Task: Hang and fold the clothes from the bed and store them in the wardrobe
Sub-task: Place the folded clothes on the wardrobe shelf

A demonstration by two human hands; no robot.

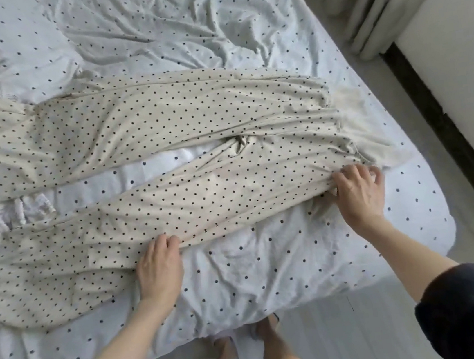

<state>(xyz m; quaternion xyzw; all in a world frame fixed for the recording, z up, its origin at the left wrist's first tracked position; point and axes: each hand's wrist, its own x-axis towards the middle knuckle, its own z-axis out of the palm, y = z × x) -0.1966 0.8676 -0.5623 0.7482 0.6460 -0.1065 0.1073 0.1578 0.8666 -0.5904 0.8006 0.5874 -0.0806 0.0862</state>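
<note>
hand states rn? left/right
Left hand: fingers curled, gripping the near edge of the polka-dot trousers.
Right hand: fingers curled, gripping the trousers' waist end.

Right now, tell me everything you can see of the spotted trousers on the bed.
The trousers are cream with small dark dots, in a thin, soft-looking fabric. They lie spread and creased across the bed, waist toward the right, both legs running left out of frame, a gap between the legs showing the sheet. The crotch is bunched into a small knot of folds. The left hand grips the near leg's edge; the right hand grips the near edge by the waist. White crumpled cloth lies between the legs at left.
</note>
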